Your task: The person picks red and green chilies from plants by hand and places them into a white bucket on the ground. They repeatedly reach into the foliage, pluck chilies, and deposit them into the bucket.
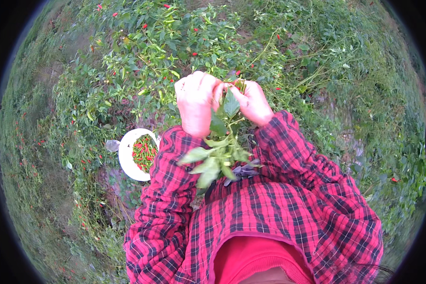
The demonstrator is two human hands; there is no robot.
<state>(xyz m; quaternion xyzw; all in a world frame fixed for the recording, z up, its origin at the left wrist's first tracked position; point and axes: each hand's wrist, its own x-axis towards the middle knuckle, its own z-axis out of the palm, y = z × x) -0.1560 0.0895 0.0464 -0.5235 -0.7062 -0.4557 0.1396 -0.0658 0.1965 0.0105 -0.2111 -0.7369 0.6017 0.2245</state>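
Note:
Before my chest, both hands meet over a leafy chili pepper branch [213, 163], whose leaves hang toward my plaid shirt. My left hand [196, 104] is curled with its back to the camera, fingertips pinching at the top of the branch; the exact spot is hidden. My right hand [256, 103] touches it from the right, thumb and fingers closed around a few red and green chili peppers [240, 84]. Left of my left forearm stands a white bucket [125, 159] holding many small red and green chilies [143, 152].
Dense chili plants [156, 46] with red and green fruit spread ahead and to both sides. A clear plastic piece [112, 145] sits against the bucket's left side. Long bare stems [316, 72] lean across at the right. Patches of dark ground sheet [115, 184] show between plants.

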